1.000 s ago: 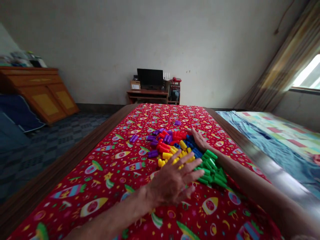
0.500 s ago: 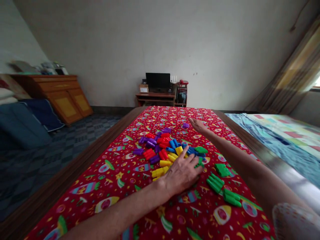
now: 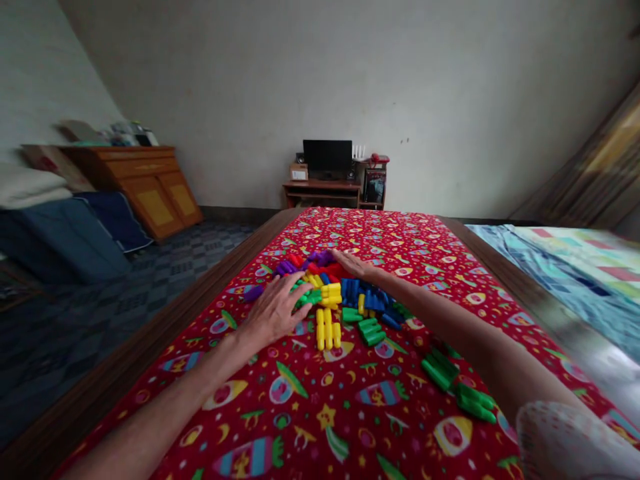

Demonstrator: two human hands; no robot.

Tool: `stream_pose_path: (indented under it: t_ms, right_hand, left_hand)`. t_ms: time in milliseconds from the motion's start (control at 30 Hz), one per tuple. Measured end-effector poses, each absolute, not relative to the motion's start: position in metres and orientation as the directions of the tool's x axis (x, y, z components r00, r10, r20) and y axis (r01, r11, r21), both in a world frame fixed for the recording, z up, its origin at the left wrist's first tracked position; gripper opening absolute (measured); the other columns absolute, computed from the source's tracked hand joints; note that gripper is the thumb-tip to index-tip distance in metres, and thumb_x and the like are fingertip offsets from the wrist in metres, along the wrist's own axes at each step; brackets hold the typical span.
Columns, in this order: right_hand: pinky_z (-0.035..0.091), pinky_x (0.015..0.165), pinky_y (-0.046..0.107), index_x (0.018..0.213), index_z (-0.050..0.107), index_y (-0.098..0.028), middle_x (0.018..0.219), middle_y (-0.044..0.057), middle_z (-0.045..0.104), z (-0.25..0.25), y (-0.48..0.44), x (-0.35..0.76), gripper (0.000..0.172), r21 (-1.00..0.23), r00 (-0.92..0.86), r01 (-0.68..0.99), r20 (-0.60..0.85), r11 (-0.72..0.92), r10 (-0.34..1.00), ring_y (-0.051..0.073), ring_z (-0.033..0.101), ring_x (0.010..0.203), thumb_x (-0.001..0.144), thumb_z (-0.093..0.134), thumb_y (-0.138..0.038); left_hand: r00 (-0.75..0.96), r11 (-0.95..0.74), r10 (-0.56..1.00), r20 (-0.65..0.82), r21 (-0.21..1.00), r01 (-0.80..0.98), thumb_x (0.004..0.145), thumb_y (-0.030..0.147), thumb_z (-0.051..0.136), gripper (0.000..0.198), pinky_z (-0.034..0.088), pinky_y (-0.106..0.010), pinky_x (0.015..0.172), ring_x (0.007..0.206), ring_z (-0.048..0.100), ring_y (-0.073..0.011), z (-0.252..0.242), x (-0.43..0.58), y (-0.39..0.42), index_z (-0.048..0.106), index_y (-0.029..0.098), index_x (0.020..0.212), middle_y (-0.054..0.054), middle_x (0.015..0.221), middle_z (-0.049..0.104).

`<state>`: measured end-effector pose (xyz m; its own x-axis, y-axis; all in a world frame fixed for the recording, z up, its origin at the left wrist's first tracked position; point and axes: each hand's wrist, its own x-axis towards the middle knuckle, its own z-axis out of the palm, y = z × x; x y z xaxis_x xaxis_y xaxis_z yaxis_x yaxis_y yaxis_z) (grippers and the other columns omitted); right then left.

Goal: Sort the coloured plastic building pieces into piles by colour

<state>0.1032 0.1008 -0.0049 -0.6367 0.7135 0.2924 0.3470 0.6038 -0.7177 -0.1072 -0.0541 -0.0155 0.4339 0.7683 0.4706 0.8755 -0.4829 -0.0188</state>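
- I see the red patterned cloth covering the table, with a bare strip of wooden table edge along both long sides.
- The floor drops away on the left. A bed lies just beside the right edge.
- Open cloth lies in front of the pile and beyond it toward the far end.
- The pile of coloured blocks sits mid-table. A few green blocks lie apart from it, near my right forearm.
- Both forearms reach forward, low over the cloth, converging on the pile.
- My left hand is palm down with the fingers spread wide. Its fingertips are on the pile's near-left side and it grips nothing.
- My right hand lies flat with the fingers extended at the pile's far side, touching red and purple pieces. It holds nothing.
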Motion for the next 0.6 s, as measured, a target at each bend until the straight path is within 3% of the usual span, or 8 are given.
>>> stream_pose_path:
  t_ms: [100, 200, 300, 400, 500, 600]
  right_hand:
    - [0.039, 0.110, 0.042, 0.134, 0.058, -0.018, 0.138, 0.011, 0.058, 0.021, 0.069, 0.110, 0.092, -0.723, -0.723, 0.274, 0.280, 0.634, 0.632, 0.025, 0.049, 0.132, 0.085, 0.013, -0.082]
    - [0.032, 0.115, 0.046, 0.144, 0.048, -0.014, 0.144, 0.014, 0.051, 0.045, 0.037, 0.170, 0.086, -0.648, -0.627, 0.419, 0.299, 0.636, 0.719, 0.028, 0.045, 0.136, 0.089, 0.023, -0.075]
    - [0.030, 0.116, 0.051, 0.143, 0.050, -0.016, 0.144, 0.015, 0.051, 0.041, 0.000, 0.255, 0.077, -0.581, -0.401, 0.663, 0.257, 0.472, 0.879, 0.030, 0.045, 0.136, 0.094, 0.019, -0.067]
    - [0.031, 0.115, 0.055, 0.143, 0.049, -0.015, 0.146, 0.016, 0.049, 0.006, -0.046, 0.323, 0.074, -0.509, -0.240, 0.790, 0.256, 0.342, 0.936, 0.032, 0.044, 0.136, 0.094, 0.022, -0.065]
    - [0.034, 0.114, 0.054, 0.145, 0.046, -0.016, 0.149, 0.015, 0.044, -0.035, -0.089, 0.347, 0.070, -0.465, -0.206, 0.834, 0.235, 0.296, 0.950, 0.031, 0.039, 0.139, 0.096, 0.024, -0.061]
    - [0.033, 0.115, 0.052, 0.146, 0.044, -0.024, 0.156, 0.011, 0.035, -0.058, -0.109, 0.329, 0.060, -0.397, -0.273, 0.838, 0.290, 0.374, 0.917, 0.028, 0.030, 0.144, 0.097, 0.031, -0.057]
  left_hand:
    - [0.348, -0.454, 0.779, 0.521, 0.087, 0.887, 0.099, 0.040, 0.033, 0.043, 0.041, -0.048, 0.109, 0.129, 0.048, -0.0294, -0.012, -0.120, -0.054, 0.056, 0.017, 0.127, -0.014, 0.143, 0.046]
    - [0.362, -0.501, 0.743, 0.563, 0.110, 0.858, 0.101, 0.035, 0.029, 0.044, 0.032, -0.048, 0.116, 0.136, 0.041, -0.0274, -0.001, -0.107, -0.063, 0.049, 0.018, 0.136, -0.012, 0.148, 0.042]
    - [0.559, -0.660, 0.659, 0.503, 0.031, 0.750, 0.101, 0.033, 0.030, 0.044, 0.021, -0.051, 0.120, 0.141, 0.035, -0.0249, 0.011, -0.065, -0.080, 0.046, 0.021, 0.140, -0.009, 0.152, 0.041]
    - [0.780, -0.827, 0.480, 0.401, -0.088, 0.555, 0.100, 0.041, 0.036, 0.043, 0.016, -0.054, 0.120, 0.143, 0.033, -0.0253, 0.013, -0.010, -0.098, 0.049, 0.026, 0.138, -0.005, 0.151, 0.044]
    - [0.898, -0.902, 0.296, 0.324, -0.215, 0.375, 0.098, 0.042, 0.042, 0.040, 0.016, -0.055, 0.120, 0.145, 0.027, -0.0256, 0.005, 0.037, -0.105, 0.054, 0.028, 0.133, 0.000, 0.151, 0.045]
    - [0.917, -0.881, 0.271, 0.294, -0.309, 0.359, 0.097, 0.032, 0.045, 0.034, 0.017, -0.054, 0.119, 0.144, 0.031, -0.0250, -0.001, 0.059, -0.098, 0.059, 0.027, 0.127, -0.002, 0.145, 0.052]
